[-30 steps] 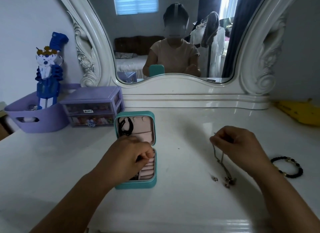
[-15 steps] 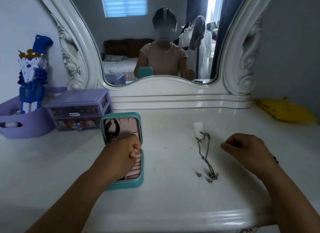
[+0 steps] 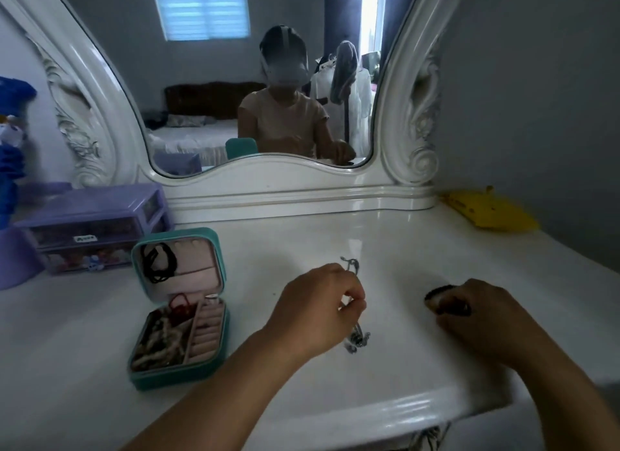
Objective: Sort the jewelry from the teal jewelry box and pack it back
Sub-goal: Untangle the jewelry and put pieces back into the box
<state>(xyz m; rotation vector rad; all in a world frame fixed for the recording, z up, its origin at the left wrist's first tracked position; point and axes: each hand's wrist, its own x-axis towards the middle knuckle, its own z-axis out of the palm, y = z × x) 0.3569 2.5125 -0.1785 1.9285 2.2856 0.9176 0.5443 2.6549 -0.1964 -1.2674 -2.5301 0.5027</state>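
The teal jewelry box (image 3: 174, 380) lies open at the left of the white dressing table (image 3: 100, 333). A black cord (image 3: 157, 262) sits in its pink lid, with pale beads and a red piece (image 3: 181, 308) in the base. A silver chain necklace (image 3: 357, 340) lies on the table to the right of the box. My left hand (image 3: 318, 311) hovers over the chain's middle with its fingertips pinched together; whether they grip the chain is hidden. Further right, my right hand (image 3: 483, 323) curls around a black bead bracelet (image 3: 436, 294).
A purple mini drawer unit (image 3: 90, 229) and a purple tub (image 3: 13, 259) stand at the back left. The mirror's white frame (image 3: 295, 185) runs along the back. A yellow object (image 3: 486, 212) lies at the back right. The table's front edge (image 3: 385, 413) is near my arms.
My left hand has left the jewelry box and crossed right to the silver chain. My right hand let go of the chain earlier and now closes on the black bracelet. The view has shifted right.
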